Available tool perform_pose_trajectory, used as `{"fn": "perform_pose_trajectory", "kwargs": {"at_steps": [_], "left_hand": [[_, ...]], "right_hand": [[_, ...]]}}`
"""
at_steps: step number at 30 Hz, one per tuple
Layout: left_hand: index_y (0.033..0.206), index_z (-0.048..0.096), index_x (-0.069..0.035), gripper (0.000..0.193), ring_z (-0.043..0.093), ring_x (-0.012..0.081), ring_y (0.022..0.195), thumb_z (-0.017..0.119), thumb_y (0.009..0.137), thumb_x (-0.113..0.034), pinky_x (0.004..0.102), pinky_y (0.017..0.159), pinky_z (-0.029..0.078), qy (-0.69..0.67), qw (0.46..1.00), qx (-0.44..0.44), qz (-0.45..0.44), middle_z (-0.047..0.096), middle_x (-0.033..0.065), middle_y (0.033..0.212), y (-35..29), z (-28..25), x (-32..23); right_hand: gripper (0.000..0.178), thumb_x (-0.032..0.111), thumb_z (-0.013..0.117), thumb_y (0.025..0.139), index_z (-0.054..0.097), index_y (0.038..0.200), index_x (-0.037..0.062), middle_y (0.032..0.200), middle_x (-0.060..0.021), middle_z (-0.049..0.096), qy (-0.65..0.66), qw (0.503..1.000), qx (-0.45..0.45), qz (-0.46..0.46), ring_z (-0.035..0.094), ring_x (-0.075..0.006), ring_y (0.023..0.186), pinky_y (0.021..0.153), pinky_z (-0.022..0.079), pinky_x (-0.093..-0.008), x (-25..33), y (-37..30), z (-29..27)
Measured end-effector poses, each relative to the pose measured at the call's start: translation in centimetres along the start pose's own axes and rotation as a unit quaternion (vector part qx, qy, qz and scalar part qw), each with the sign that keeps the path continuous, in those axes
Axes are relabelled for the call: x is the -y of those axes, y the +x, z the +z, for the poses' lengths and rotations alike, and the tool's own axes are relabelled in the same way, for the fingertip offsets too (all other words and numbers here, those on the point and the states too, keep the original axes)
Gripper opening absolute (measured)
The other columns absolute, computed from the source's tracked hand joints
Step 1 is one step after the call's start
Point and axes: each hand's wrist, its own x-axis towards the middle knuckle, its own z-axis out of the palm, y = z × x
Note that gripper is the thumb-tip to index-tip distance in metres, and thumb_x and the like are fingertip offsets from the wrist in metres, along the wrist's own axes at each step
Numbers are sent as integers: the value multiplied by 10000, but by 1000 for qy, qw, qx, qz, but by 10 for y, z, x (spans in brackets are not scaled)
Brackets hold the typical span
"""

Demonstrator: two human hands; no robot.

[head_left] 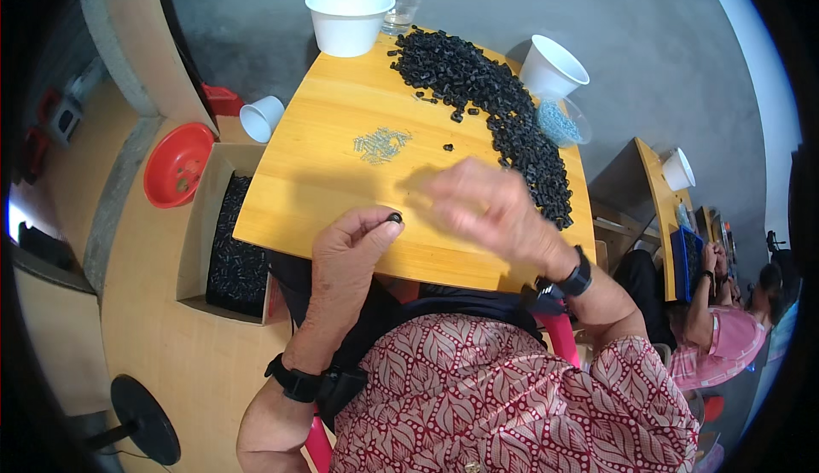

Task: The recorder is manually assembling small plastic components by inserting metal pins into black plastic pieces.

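Observation:
Between thumb and forefinger of my left hand [345, 247] is a small round black plastic part [394, 218], its hollow end facing up. My right hand [488, 208], smeared by motion, hovers just right of it over the yellow table [299, 145]; whether its fingers hold anything is not visible. Beyond my hands lies a loose heap of small silvery metal pieces [381, 145], perhaps springs or screws. One black part [449, 147] sits alone nearby. A long pile of similar black parts [465, 68] curves along the table's far and right side.
White tubs [350, 21] [553, 68] and a clear container of light-blue bits [559, 121] stand along the far edges. Left of the table are a carton [194, 243] of black pieces, a red basin [177, 166] and a white cup [262, 118]. Another person [721, 336] works at the right.

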Motion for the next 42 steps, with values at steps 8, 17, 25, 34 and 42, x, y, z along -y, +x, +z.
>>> {"fn": "perform_pose_trajectory", "kwargs": {"at_steps": [8,17,25,34,42], "left_hand": [[1075,679,-3,166,656,113,928,676,919,-57,252,909,490,-20,999,-29,22,704,40,967,2,-5,-9],[1063,676,14,168,611,65,896,702,908,-44,216,839,483,-25,1000,-8,8,685,16,977,1,0,2],[1061,690,-9,178,633,88,921,706,892,-65,238,901,472,-21,1000,-12,-1,706,25,972,0,0,-2],[1052,695,-21,177,627,83,915,718,883,-68,243,892,472,-12,1000,-4,-1,707,20,969,-1,1,3],[1041,695,-20,144,632,86,929,699,904,-64,240,895,472,-28,1000,3,-11,712,20,978,-5,10,4]], "right_hand": [[193,93,620,876,695,1029,2,894,-143,708,-98,970,-24,222,706,-242,811,731,560,-341,-59,-7,-22],[156,91,672,799,684,950,54,840,-151,645,-218,966,47,131,650,-343,884,762,536,-448,-69,-10,21],[97,42,623,804,599,897,49,789,-142,601,-128,975,60,168,628,-344,764,677,511,-442,-38,-19,8],[142,42,670,816,621,949,51,816,-130,618,-44,970,38,237,651,-298,760,663,519,-403,-42,-36,14],[102,34,659,853,623,949,28,802,-121,625,-26,992,-21,119,639,-307,715,637,525,-385,-8,-25,15]]}}
